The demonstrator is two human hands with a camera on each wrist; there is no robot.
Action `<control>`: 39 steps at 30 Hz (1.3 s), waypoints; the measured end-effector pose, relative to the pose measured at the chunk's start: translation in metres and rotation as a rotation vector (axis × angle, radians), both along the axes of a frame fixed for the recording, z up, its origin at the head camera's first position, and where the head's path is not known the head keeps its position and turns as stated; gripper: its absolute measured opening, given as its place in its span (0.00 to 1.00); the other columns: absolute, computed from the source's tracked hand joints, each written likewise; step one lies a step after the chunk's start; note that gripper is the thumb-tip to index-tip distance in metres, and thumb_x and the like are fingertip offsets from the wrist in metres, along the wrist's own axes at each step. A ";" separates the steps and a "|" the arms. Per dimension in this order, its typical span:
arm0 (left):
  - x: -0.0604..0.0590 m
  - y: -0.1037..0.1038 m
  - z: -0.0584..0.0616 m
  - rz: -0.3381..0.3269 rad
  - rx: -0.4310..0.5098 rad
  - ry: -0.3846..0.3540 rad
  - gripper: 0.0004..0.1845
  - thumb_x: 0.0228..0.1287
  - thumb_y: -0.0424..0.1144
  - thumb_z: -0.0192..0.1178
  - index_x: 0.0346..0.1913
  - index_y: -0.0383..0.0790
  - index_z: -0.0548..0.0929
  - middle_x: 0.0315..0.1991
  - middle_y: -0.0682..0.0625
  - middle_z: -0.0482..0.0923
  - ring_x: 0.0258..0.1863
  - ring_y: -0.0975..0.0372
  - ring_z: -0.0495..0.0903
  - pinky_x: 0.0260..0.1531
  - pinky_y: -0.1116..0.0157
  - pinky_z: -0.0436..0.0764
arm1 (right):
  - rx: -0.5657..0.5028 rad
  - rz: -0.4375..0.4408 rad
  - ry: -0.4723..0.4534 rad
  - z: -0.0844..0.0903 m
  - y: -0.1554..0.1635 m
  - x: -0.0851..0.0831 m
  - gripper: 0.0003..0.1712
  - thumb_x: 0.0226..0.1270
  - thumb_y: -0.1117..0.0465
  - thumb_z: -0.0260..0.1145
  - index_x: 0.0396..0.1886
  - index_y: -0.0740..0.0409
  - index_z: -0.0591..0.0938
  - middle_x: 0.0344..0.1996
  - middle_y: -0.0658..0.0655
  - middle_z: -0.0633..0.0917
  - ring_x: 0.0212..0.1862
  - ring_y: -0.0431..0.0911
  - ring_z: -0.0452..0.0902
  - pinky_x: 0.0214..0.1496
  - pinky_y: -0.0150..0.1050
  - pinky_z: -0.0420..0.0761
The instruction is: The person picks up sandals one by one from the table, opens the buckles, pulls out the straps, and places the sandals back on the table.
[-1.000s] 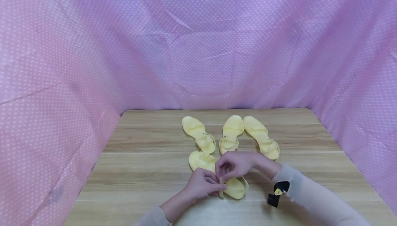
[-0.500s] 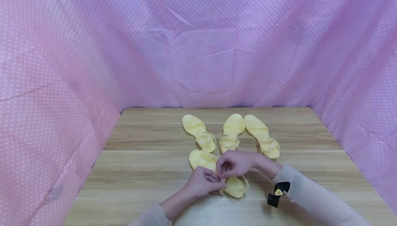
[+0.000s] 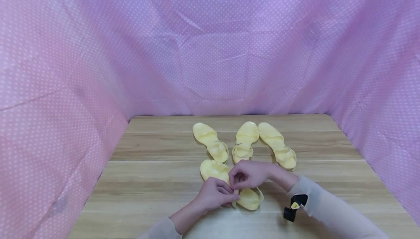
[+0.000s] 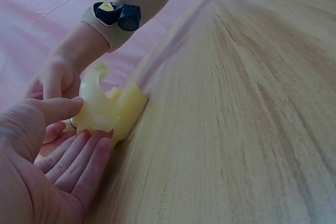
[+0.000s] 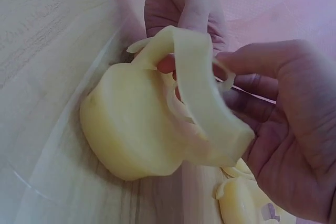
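left hand (image 3: 213, 195): ours, curled at the heel end of the near sandal (image 3: 248, 198), thumb and fingers pinching its ankle strap (image 4: 97, 109); the left wrist view shows the thumb on top of the strap and the other fingers under it.

near sandal: yellow, soft, lying on the wooden table (image 3: 147, 180) close to its front edge, toe pointing away from us, heel nearest.

right hand (image 3: 249, 173): ours, curled over the same strap from above, fingertips pinching the strap loop; the right wrist view shows the strap (image 5: 202, 93) raised in an arch over the heel cup.

three more sandals, listed left to right, in a row behind the hands: far left sandal (image 3: 210, 141), middle sandal (image 3: 244, 140), far right sandal (image 3: 277, 144). we see small buckles on them; whether their straps are fastened we cannot tell.

progress, as we judge it: strap work on the near sandal is under way and not finished, since the strap stands loose in both hands. the other three lie untouched.

room: bare table lies open to the left and to the right of the hands. pink dotted cloth (image 3: 65, 86) walls the table on the left, back and right, so free movement is toward us and upward.
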State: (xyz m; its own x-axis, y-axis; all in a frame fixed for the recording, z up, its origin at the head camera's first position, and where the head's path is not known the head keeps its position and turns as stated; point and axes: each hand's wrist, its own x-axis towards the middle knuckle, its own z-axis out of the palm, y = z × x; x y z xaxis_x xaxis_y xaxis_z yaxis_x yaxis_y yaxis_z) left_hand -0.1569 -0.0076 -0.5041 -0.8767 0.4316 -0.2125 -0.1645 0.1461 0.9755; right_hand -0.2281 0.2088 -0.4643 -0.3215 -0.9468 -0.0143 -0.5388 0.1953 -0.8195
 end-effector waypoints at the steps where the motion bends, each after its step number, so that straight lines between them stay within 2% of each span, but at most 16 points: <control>1: 0.000 0.000 0.000 -0.001 0.001 0.001 0.09 0.55 0.31 0.80 0.31 0.31 0.90 0.26 0.40 0.91 0.23 0.61 0.89 0.26 0.64 0.90 | -0.003 -0.001 0.008 0.000 0.000 0.000 0.06 0.78 0.64 0.67 0.38 0.58 0.86 0.29 0.58 0.90 0.32 0.27 0.79 0.33 0.28 0.86; 5: 0.000 -0.001 0.000 -0.003 0.004 0.015 0.08 0.54 0.31 0.80 0.31 0.31 0.90 0.26 0.39 0.91 0.22 0.62 0.88 0.25 0.65 0.89 | -0.019 0.002 0.066 -0.001 -0.002 0.001 0.05 0.76 0.61 0.70 0.38 0.56 0.87 0.30 0.55 0.90 0.33 0.27 0.80 0.33 0.28 0.87; 9: 0.001 -0.001 0.001 -0.007 -0.004 0.017 0.08 0.55 0.31 0.80 0.31 0.31 0.90 0.26 0.40 0.91 0.21 0.62 0.88 0.24 0.65 0.89 | -0.015 0.002 0.118 0.001 -0.003 0.002 0.04 0.74 0.65 0.69 0.37 0.55 0.87 0.29 0.52 0.89 0.33 0.26 0.78 0.33 0.26 0.85; 12: 0.001 -0.001 0.001 -0.012 -0.010 0.010 0.08 0.55 0.32 0.80 0.32 0.31 0.89 0.26 0.40 0.91 0.21 0.62 0.87 0.24 0.66 0.89 | -0.009 -0.004 0.095 0.000 -0.001 0.002 0.06 0.74 0.68 0.67 0.36 0.56 0.87 0.28 0.54 0.89 0.31 0.25 0.76 0.32 0.25 0.83; 16: 0.000 -0.002 0.001 -0.020 -0.009 0.014 0.09 0.56 0.32 0.80 0.32 0.32 0.89 0.26 0.39 0.91 0.21 0.60 0.89 0.24 0.65 0.89 | -0.011 -0.006 0.048 -0.001 -0.001 0.002 0.06 0.77 0.66 0.65 0.37 0.57 0.87 0.28 0.56 0.90 0.32 0.26 0.78 0.32 0.27 0.85; 20: -0.001 -0.002 0.000 -0.023 -0.002 0.012 0.09 0.55 0.32 0.80 0.31 0.32 0.89 0.26 0.39 0.91 0.21 0.61 0.89 0.25 0.66 0.89 | -0.017 -0.001 0.111 0.000 -0.003 0.003 0.03 0.76 0.62 0.69 0.39 0.53 0.87 0.31 0.52 0.90 0.33 0.26 0.78 0.34 0.26 0.85; 23: -0.001 -0.002 0.001 -0.022 -0.001 0.011 0.08 0.55 0.32 0.80 0.31 0.32 0.89 0.26 0.39 0.91 0.21 0.62 0.88 0.24 0.66 0.89 | -0.019 0.001 0.166 0.002 -0.003 0.004 0.03 0.73 0.63 0.71 0.37 0.52 0.87 0.31 0.50 0.89 0.33 0.25 0.76 0.33 0.24 0.83; 31: -0.002 -0.003 0.002 -0.032 0.001 0.012 0.09 0.56 0.32 0.79 0.32 0.31 0.89 0.26 0.39 0.90 0.22 0.57 0.90 0.25 0.63 0.90 | 0.028 -0.030 0.104 0.005 -0.002 0.005 0.06 0.76 0.66 0.67 0.37 0.55 0.86 0.28 0.51 0.88 0.31 0.26 0.76 0.32 0.24 0.82; 36: -0.003 -0.003 0.003 -0.053 0.022 -0.011 0.08 0.56 0.31 0.79 0.33 0.31 0.89 0.27 0.36 0.90 0.25 0.54 0.92 0.26 0.62 0.91 | -0.002 -0.021 0.149 0.004 -0.002 0.006 0.02 0.75 0.61 0.70 0.39 0.53 0.87 0.33 0.50 0.90 0.34 0.27 0.78 0.35 0.27 0.86; 39: -0.004 -0.003 0.003 -0.060 0.027 -0.022 0.08 0.56 0.31 0.79 0.33 0.31 0.89 0.27 0.35 0.90 0.25 0.54 0.92 0.27 0.62 0.91 | -0.020 -0.010 0.193 0.003 -0.002 0.007 0.02 0.73 0.61 0.72 0.38 0.53 0.87 0.33 0.50 0.89 0.35 0.26 0.76 0.34 0.26 0.85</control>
State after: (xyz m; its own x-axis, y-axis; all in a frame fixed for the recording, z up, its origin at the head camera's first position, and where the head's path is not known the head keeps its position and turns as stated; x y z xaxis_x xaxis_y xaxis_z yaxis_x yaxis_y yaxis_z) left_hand -0.1606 -0.0104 -0.5015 -0.8445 0.4888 -0.2188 -0.1776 0.1298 0.9755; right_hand -0.2215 0.2068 -0.4616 -0.3262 -0.9429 0.0675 -0.6840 0.1862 -0.7053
